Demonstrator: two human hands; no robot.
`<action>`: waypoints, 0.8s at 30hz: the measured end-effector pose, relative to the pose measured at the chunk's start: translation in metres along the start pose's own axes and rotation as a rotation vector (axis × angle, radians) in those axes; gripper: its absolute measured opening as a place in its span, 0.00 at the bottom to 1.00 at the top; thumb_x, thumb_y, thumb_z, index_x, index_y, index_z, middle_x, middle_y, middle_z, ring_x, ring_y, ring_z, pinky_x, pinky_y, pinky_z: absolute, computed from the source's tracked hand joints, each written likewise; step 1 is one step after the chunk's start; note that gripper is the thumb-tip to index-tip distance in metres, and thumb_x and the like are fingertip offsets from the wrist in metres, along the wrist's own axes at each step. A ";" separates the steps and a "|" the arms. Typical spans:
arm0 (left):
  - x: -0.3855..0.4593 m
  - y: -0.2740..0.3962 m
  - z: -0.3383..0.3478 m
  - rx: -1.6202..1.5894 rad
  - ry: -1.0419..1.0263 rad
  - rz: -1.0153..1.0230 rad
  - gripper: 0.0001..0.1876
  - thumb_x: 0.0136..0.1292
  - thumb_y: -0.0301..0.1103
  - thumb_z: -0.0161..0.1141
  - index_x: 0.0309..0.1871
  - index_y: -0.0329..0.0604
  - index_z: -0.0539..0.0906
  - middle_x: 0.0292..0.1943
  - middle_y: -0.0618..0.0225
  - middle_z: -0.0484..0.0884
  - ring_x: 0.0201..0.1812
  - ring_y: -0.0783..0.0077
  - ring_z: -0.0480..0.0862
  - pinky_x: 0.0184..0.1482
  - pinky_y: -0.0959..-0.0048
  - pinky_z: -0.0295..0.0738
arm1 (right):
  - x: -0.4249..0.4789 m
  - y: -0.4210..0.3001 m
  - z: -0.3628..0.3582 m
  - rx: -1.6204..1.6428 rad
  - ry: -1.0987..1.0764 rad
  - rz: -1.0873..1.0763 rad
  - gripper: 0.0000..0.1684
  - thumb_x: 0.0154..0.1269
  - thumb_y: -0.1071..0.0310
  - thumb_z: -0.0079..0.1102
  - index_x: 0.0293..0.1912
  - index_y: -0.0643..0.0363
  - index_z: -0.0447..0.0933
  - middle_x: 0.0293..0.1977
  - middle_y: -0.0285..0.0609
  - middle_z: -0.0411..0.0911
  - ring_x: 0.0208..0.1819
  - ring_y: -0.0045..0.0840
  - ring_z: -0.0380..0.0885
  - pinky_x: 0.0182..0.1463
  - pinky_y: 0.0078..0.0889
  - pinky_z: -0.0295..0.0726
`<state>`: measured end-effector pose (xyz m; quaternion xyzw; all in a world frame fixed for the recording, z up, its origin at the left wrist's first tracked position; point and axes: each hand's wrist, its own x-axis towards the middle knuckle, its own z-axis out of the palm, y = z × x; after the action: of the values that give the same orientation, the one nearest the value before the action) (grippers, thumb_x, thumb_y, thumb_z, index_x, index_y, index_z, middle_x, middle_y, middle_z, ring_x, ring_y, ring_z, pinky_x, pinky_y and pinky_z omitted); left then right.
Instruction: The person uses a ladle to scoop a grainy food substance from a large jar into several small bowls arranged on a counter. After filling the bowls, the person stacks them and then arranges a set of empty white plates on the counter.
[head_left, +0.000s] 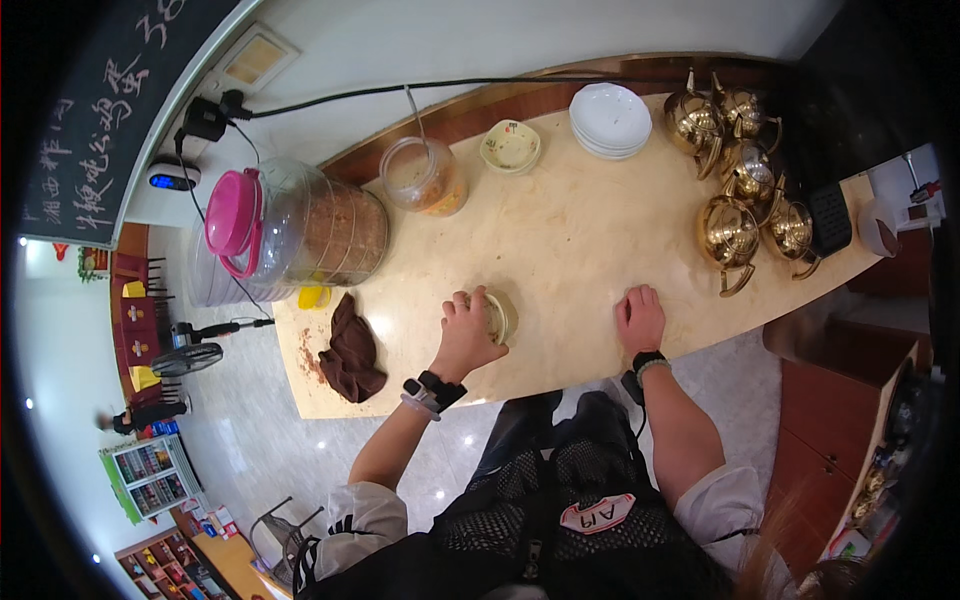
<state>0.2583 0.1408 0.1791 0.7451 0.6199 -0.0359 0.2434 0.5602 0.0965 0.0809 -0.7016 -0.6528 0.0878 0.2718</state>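
Near the front of the pale wooden table (570, 225), my left hand (466, 330) grips a small pale bowl (510, 315) across its top, with the fingers on the far side and the thumb on the near side. The hand hides much of the bowl, so I cannot tell what is in it. To the right, my right hand (643, 319) rests on the table with its fingers curled in, and nothing shows in it. A crumpled brown cloth (354, 352) lies left of my left hand, beside scattered reddish-brown crumbs (307, 354).
A large clear jar with a pink lid (232, 214) stands at left, near a smaller open jar (421, 180) with a utensil. Behind are a patterned bowl (510, 148) and stacked white plates (610, 124). Several gold teapots (727, 232) crowd the right. A black cable (420, 88) runs along the wall.
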 end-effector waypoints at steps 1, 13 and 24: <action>0.006 -0.002 -0.003 -0.073 0.014 -0.004 0.54 0.32 0.39 0.75 0.67 0.39 0.59 0.56 0.43 0.64 0.55 0.40 0.66 0.58 0.48 0.67 | 0.000 0.000 -0.001 0.003 -0.003 -0.001 0.05 0.56 0.70 0.55 0.33 0.60 0.69 0.32 0.46 0.69 0.38 0.41 0.71 0.39 0.43 0.75; 0.225 0.069 -0.090 -0.035 0.446 0.171 0.55 0.32 0.43 0.75 0.68 0.40 0.59 0.56 0.40 0.65 0.54 0.38 0.67 0.56 0.49 0.70 | 0.000 0.000 -0.002 0.030 -0.016 0.038 0.07 0.55 0.69 0.56 0.34 0.58 0.70 0.34 0.45 0.70 0.39 0.40 0.72 0.39 0.42 0.76; 0.256 0.054 -0.074 0.169 0.400 0.181 0.58 0.40 0.53 0.74 0.71 0.35 0.56 0.68 0.41 0.58 0.68 0.43 0.60 0.62 0.46 0.65 | 0.003 0.001 -0.001 0.012 -0.031 0.027 0.07 0.54 0.69 0.56 0.33 0.59 0.70 0.34 0.46 0.70 0.39 0.42 0.72 0.39 0.42 0.75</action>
<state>0.3499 0.3965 0.1703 0.8077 0.5811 0.0828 0.0545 0.5618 0.0994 0.0821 -0.7074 -0.6467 0.1061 0.2647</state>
